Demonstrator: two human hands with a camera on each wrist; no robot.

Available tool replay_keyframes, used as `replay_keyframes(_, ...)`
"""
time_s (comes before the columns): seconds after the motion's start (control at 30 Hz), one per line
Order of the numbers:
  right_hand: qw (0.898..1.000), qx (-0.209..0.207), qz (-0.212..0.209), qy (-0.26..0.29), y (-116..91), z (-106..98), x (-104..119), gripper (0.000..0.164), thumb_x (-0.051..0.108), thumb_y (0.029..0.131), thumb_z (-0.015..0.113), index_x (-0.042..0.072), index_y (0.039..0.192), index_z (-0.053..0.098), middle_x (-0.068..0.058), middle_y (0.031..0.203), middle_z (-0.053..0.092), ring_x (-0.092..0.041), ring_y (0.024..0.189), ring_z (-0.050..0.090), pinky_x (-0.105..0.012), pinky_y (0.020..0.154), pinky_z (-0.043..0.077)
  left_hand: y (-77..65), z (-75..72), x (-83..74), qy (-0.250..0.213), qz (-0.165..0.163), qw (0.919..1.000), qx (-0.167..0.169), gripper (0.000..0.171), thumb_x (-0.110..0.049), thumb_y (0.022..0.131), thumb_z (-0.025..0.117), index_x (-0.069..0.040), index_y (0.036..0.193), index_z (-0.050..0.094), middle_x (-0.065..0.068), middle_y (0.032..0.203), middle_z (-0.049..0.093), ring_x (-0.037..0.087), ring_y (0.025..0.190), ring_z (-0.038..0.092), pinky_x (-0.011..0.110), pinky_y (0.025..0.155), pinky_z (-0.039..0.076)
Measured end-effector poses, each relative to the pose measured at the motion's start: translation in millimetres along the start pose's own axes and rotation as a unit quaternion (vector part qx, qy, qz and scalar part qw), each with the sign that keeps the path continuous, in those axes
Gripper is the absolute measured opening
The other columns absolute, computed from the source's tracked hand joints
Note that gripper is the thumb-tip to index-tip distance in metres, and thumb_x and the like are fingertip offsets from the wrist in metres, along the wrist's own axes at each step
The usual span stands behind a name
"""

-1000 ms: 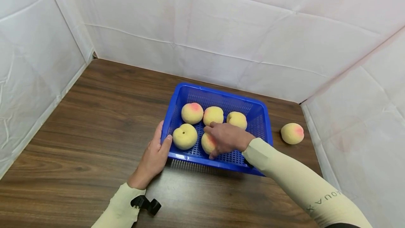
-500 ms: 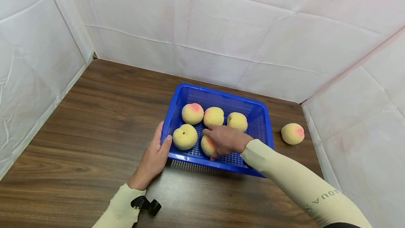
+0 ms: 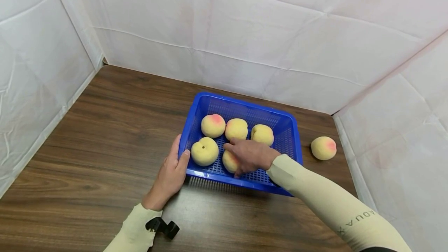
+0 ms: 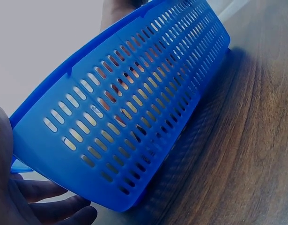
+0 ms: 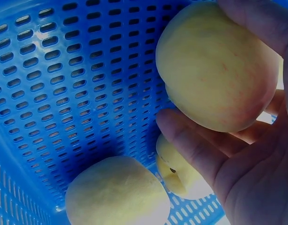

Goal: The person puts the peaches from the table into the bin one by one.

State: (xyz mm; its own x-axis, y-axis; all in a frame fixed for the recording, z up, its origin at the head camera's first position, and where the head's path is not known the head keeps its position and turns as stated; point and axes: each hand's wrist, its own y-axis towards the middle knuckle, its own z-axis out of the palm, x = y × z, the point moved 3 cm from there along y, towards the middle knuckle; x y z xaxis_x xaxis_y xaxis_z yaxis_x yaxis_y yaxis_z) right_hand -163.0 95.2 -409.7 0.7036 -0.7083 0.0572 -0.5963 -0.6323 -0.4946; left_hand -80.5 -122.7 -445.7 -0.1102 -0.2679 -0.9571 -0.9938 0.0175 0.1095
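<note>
A blue plastic basket with slotted walls stands on the table, holding several yellow peaches with pink blush. My left hand grips its left end, thumb over the rim and fingers on the outside. In the left wrist view those fingers show below the basket's edge. Inside the basket, my right hand holds a peach near the front wall, thumb on one side and fingers on the other. To its left lies a peach with its stem pit upward. Three more, including a pink-topped peach, line the back.
One more peach lies on the wooden table, right of the basket near the table's right edge. White sheeting rises behind the table and along both sides. My right forearm crosses over the basket's front right corner.
My right hand has shifted very slightly with its fingers still around the same peach. The left hand keeps its hold, and the basket and other peaches stay in place.
</note>
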Motion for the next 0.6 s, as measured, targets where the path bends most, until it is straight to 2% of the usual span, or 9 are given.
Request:
replay_keyframes(0.2,1.000,-0.004,-0.010,0.003,-2.6,-1.1,-0.1,0.082,0.048,0.067,0.084,0.020,0.134,0.046,0.001,0.111,0.049,-0.015,0.087,0.053,-0.036,0.081,0.052,-0.1,-0.4,-0.2,0.006,0.002,1.0000,-0.006,0.052,-0.025,0.104,0.039,-0.017,0.152,0.020,0.016,0.143,0.043,0.025,0.128,0.041,0.054,0.105,0.033)
replay_keyframes(0.6,1.000,-0.007,-0.013,0.022,-7.3,-6.8,-0.8,0.083,0.047,0.072,0.081,0.019,0.140,0.043,-0.003,0.127,0.049,-0.018,0.100,0.054,-0.041,0.093,0.048,0.1,0.3,-0.7,-0.003,-0.004,1.0000,-0.002,0.053,-0.021,0.104,0.040,-0.019,0.152,0.020,0.013,0.146,0.040,0.024,0.129,0.038,0.053,0.106,0.032)
